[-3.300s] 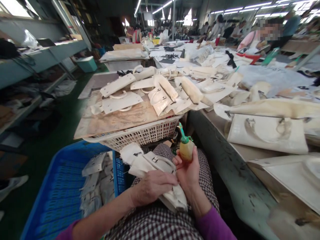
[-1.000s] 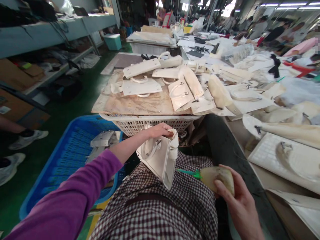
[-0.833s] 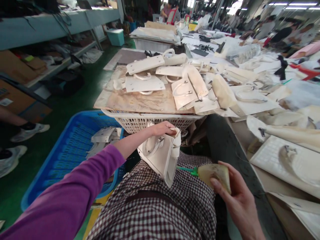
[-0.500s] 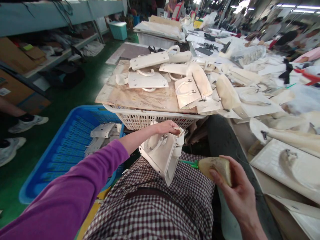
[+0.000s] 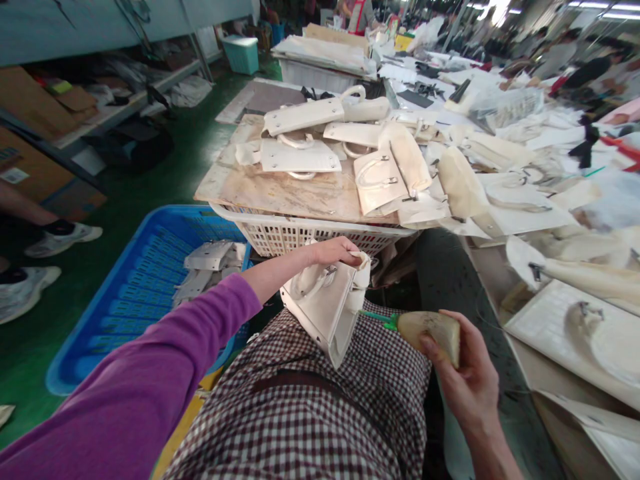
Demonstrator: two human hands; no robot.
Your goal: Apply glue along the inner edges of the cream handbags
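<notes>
Left hand: the top edge of a small white bag [image 5: 323, 303] is gripped by the left hand [image 5: 337, 252].
Right hand: a yellowish squeeze bottle [image 5: 434, 332] is clasped in the right hand [image 5: 467, 373], well apart from the left.
Bag: held tilted above the checked apron [image 5: 300, 427], between the blue basket [image 5: 125, 310] and the bottle.
Green nozzle [image 5: 384, 320]: pointed at the bag's side; whether it is touched cannot be told.
Board [image 5: 295, 195]: laid across a white basket [image 5: 295, 235], with white bags [image 5: 300, 157] piled on it.
Desk [image 5: 539, 357]: more bags [image 5: 565, 323] are spread at the right.
</notes>
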